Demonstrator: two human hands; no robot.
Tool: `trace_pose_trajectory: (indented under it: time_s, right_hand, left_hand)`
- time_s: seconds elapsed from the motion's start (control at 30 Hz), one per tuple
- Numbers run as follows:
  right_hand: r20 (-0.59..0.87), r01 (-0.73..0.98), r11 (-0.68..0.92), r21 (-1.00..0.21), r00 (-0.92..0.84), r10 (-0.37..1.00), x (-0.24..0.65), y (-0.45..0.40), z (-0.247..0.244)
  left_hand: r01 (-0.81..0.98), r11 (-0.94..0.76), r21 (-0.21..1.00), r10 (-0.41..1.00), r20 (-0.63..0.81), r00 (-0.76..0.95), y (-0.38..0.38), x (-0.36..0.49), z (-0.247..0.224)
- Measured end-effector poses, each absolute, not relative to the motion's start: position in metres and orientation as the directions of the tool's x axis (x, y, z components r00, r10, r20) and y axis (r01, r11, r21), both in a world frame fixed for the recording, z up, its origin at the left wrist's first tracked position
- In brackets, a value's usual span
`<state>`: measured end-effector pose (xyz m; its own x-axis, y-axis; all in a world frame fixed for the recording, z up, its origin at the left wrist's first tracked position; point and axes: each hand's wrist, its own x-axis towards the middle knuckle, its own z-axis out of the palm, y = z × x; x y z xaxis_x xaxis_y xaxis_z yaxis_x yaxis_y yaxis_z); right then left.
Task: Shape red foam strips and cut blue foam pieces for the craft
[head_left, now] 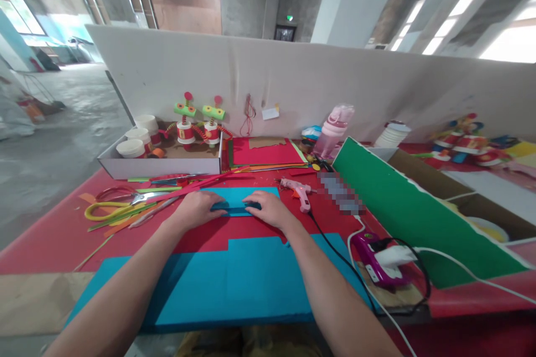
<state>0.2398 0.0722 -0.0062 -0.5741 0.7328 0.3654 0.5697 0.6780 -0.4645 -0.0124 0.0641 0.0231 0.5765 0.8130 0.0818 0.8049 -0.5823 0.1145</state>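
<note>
A small piece of blue paper (251, 194) lies on the red-covered table. My left hand (196, 211) grips it on the left, thumb and fingers closed around a raised, darker band of the paper. On the right, my right hand (269, 209) pinches the same band. Where the fingertips meet the paper is partly hidden. Below my wrists spreads a large blue sheet (247, 279). A pink glue gun (299, 192) lies just right of my right hand. Scissors with yellow handles (104, 211) and paper strips (138, 215) lie left of my left hand.
A white tray (159, 165) with cups and two paper robot figures stands at the back left. A green panel (402, 206) rises at the right, near a purple power strip (379, 268) with trailing cables. A pink bottle (333, 131) stands behind.
</note>
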Motion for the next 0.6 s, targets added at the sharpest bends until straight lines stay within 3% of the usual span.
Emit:
trace_pose_trajectory:
  time_s: [0.27,0.5,0.6]
  right_hand:
    - [0.345,0.682,0.655,-0.326,-0.559,0.754,0.232,0.073,-0.007]
    - [0.427,0.757,0.555,-0.346,-0.399,0.811,0.237,0.074,-0.003]
    - [0.404,0.739,0.572,-0.357,-0.43,0.808,0.239,0.073,-0.003]
  left_hand:
    - [0.804,-0.588,0.089,0.808,0.107,0.579,0.066,-0.01,0.016]
    - [0.707,-0.707,0.016,0.625,0.481,0.615,0.055,0.002,0.026]
    - [0.708,-0.706,-0.002,0.597,0.536,0.597,0.056,0.0,0.027]
